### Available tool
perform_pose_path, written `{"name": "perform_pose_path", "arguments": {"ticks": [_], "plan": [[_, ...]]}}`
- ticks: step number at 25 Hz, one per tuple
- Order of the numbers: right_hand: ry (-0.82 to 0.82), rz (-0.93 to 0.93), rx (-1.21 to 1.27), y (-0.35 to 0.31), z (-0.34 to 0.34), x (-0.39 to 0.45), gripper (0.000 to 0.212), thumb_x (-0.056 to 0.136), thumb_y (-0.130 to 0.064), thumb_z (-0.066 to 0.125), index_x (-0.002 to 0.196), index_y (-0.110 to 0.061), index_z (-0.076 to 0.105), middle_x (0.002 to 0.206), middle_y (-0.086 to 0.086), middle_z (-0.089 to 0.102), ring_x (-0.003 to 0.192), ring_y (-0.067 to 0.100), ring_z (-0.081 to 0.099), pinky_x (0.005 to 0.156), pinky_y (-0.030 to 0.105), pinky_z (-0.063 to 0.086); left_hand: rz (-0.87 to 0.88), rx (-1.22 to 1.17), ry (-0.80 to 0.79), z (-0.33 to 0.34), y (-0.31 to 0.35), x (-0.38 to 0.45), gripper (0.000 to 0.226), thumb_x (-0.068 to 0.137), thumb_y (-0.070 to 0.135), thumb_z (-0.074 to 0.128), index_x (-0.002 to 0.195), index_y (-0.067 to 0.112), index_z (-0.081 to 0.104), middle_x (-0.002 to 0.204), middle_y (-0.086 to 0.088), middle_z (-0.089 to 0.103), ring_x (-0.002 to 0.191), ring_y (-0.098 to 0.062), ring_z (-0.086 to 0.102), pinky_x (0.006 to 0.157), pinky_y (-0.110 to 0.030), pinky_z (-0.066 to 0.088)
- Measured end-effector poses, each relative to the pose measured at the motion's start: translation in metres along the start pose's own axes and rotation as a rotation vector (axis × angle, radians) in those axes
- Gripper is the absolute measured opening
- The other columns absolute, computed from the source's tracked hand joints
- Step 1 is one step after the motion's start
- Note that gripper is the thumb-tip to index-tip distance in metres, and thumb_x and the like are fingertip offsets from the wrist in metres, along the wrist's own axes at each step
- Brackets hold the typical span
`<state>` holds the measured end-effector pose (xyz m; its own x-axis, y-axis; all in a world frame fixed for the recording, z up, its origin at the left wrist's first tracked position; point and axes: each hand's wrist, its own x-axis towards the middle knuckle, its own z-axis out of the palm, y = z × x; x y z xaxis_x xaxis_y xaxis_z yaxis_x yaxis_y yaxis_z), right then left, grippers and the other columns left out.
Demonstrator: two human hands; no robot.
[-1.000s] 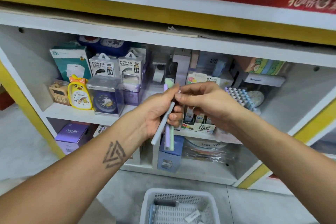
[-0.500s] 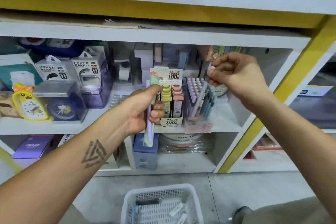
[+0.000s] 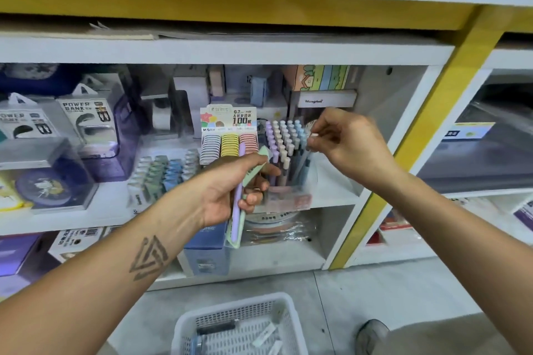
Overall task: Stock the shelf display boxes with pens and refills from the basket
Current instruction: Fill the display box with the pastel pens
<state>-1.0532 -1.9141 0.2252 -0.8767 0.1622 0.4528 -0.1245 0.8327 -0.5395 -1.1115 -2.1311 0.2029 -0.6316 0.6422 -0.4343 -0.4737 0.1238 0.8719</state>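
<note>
2 pens (image 3: 238, 196) sit clamped in the left hand (image 3: 227, 190), the right hand (image 3: 343, 144) pinches 1 over the pen box (image 3: 288, 153), and several items wait in the basket (image 3: 184, 326).

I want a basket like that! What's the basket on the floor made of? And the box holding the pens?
The basket looks like white moulded plastic: its walls and floor are an even grid of small holes. The pen box seems clear glossy plastic, since the pen barrels show through its wall, though blur leaves that uncertain.
</note>
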Motion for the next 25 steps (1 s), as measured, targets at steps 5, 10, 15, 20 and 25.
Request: {"name": "perform_pose_path", "arguments": {"ticks": [5,10,15,20,25], "plan": [[-0.028,-0.025,-0.055,-0.001,0.012,0.001,0.013,0.085,-0.013,0.076,0.081,-0.017,0.065,0.075,-0.004,0.069,0.072,0.007,0.066,0.068,0.035,0.056,0.003,-0.087,-0.025,-0.004,0.0,0.005,0.04,0.096,0.027,0.046,0.113,-0.004,0.064,0.06,-0.004,0.047,0.044,-0.013,0.034,0.037,-0.018,0.024],[-0.099,-0.009,-0.038,-0.004,0.008,0.006,0.013,0.083,-0.01,0.078,0.077,-0.016,0.068,0.073,-0.003,0.071,0.07,0.009,0.069,0.066,0.035,0.058,0.021,-0.086,-0.057,-0.007,0.001,0.003,0.042,0.095,0.028,0.046,0.118,-0.003,0.063,0.059,-0.004,0.044,0.042,-0.014,0.034,0.04,-0.019,0.023],[-0.089,-0.001,-0.05,-0.002,0.005,0.006,0.012,0.086,-0.007,0.075,0.077,-0.012,0.068,0.074,-0.002,0.071,0.072,0.01,0.07,0.066,0.031,0.056,0.076,-0.126,-0.092,-0.007,0.002,-0.001,0.026,0.094,0.019,0.042,0.101,-0.002,0.057,0.056,-0.008,0.04,0.038,-0.016,0.034,0.039,-0.019,0.022],[-0.088,-0.001,-0.074,-0.003,0.006,0.008,0.012,0.087,-0.009,0.074,0.078,-0.014,0.069,0.074,-0.002,0.07,0.073,0.012,0.067,0.068,0.037,0.058,0.104,-0.176,-0.09,-0.011,0.002,-0.001,0.013,0.097,0.017,0.043,0.087,0.008,0.044,0.061,-0.011,0.046,0.039,-0.016,0.034,0.036,-0.018,0.022],[-0.091,-0.074,-0.116,-0.002,0.009,0.007,0.012,0.087,-0.009,0.073,0.077,-0.014,0.069,0.074,-0.003,0.07,0.073,0.009,0.066,0.067,0.038,0.056,0.149,-0.192,-0.005,-0.021,0.001,-0.001,0.008,0.095,0.017,0.056,0.094,0.009,0.058,0.071,-0.01,0.055,0.041,-0.014,0.037,0.039,-0.018,0.023]]}}
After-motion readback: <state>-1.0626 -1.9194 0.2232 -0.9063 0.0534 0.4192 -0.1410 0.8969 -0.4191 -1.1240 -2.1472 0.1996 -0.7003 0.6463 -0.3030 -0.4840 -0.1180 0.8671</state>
